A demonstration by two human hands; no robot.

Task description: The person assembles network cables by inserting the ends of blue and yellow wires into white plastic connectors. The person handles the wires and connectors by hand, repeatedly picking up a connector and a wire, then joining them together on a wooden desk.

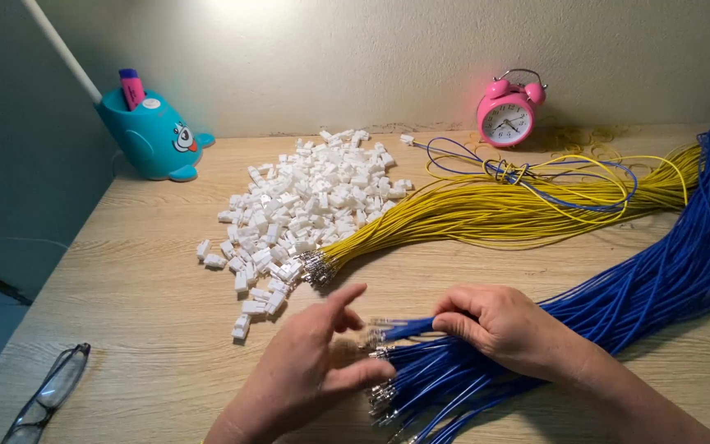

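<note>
My right hand point(509, 327) pinches a few blue wires point(400, 329) near their metal-tipped ends, lifted off the big bundle of blue wires point(659, 279) that runs to the right edge. My left hand point(306, 366) hovers just left of those tips, fingers spread, holding nothing. A bundle of yellow wires point(486, 212) lies across the middle of the wooden table point(141, 296), its metal ends touching a heap of small white plastic connector housings point(306, 205).
A pink alarm clock point(507, 111) stands at the back by the wall. A teal whale-shaped lamp base point(149, 131) sits at the back left. Folded glasses point(47, 395) lie near the front left edge. Loose blue and yellow wires point(536, 173) loop before the clock.
</note>
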